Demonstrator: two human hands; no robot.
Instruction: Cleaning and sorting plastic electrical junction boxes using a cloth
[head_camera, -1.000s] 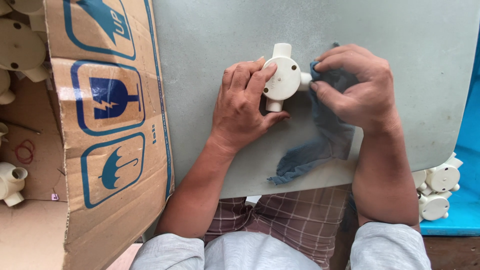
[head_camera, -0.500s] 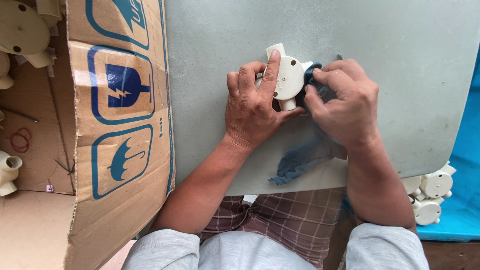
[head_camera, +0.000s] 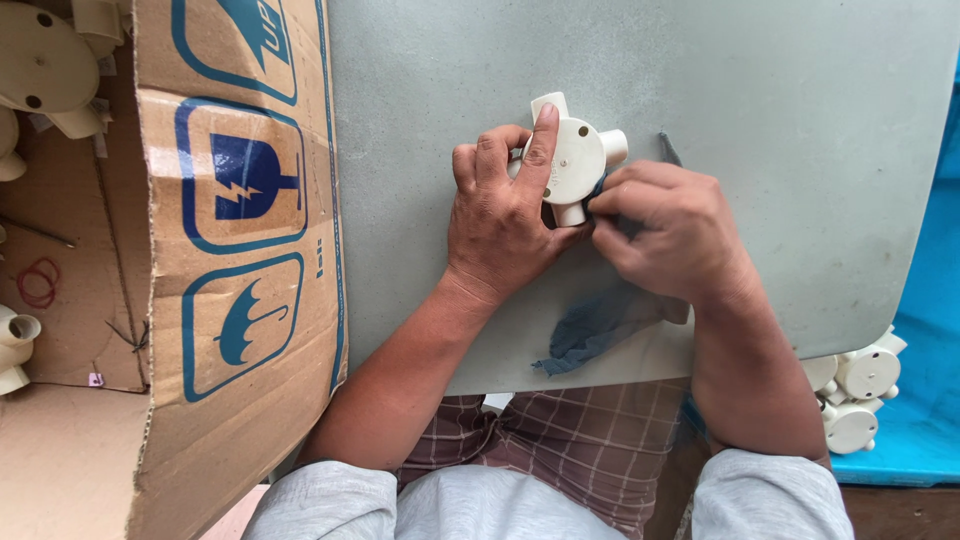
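Observation:
A cream round plastic junction box (head_camera: 575, 157) with short pipe stubs rests on the grey tabletop (head_camera: 800, 110). My left hand (head_camera: 505, 215) grips it from the left, index finger laid across its lid. My right hand (head_camera: 665, 230) holds a blue-grey cloth (head_camera: 600, 325) and presses a fold of it against the box's lower right side. The cloth's loose end trails toward the table's near edge.
An open cardboard box (head_camera: 240, 200) with blue printed symbols stands at the left, with more cream fittings (head_camera: 40, 70) inside. Several cream junction boxes (head_camera: 855, 385) lie on a blue surface at the lower right, below the table edge.
The box has turned under my hands, and my right hand with the cloth has slid from the box's right side down toward its lower stub. My left index finger now lies over the lid.

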